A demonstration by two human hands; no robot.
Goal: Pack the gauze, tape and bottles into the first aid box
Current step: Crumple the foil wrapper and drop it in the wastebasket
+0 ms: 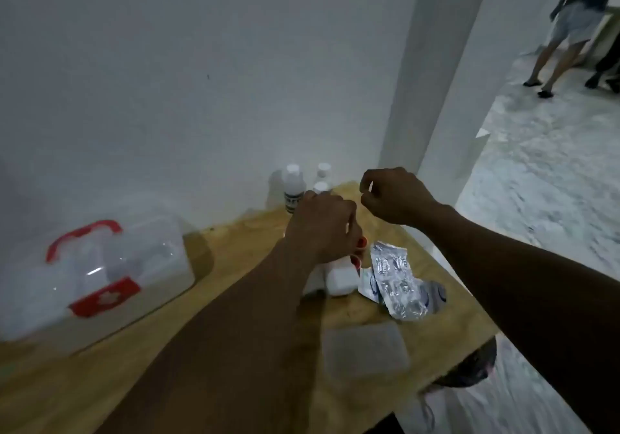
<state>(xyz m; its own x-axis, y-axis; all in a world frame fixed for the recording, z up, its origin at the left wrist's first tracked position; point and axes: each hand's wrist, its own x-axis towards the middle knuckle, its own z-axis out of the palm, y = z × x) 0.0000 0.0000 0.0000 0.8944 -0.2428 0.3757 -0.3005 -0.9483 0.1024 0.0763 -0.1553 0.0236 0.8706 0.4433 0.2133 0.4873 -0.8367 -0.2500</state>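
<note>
The left hand (322, 224) reaches down onto the white gauze (339, 279) on the table (235, 252), whether gripping it is unclear, while the right hand (392, 195) hovers loosely curled, empty, near the bottles (293, 187).

I see bare table (235, 252) between the first aid box (100, 266) and my left hand (322, 229); bottles (295, 185) block the back wall, foil packets (396, 282) crowd the right.
</note>
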